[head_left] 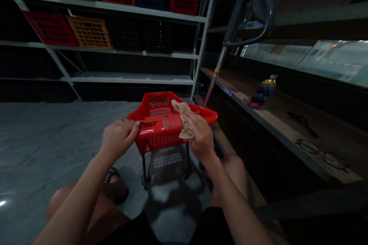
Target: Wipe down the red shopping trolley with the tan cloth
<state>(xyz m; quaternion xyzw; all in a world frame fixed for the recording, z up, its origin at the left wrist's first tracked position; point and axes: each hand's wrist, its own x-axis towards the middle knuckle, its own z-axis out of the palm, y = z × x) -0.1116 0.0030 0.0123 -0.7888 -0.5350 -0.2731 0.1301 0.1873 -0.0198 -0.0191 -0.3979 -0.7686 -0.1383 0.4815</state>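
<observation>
A red plastic shopping basket cart [155, 143] on thin dark legs with casters stands in front of my knees. My left hand [116, 138] is closed round the left end of its near rim, thumb lying on top. In my right hand [201, 134] is a crumpled beige cloth [186, 120], pressed against the right part of the same rim. A pale rectangular label [171, 121] sits on the rim between my hands. The cart's inside shows only in part behind the rim and cloth.
On the right, a wooden shelf [278, 122] holds a bottle [264, 90], a dark red-handled item [303, 122] and eyeglasses [322, 153]. A grey loop handle [250, 19] on a pole rises behind the cart. Plastic crates [90, 32] fill the white rack [132, 78] at the back.
</observation>
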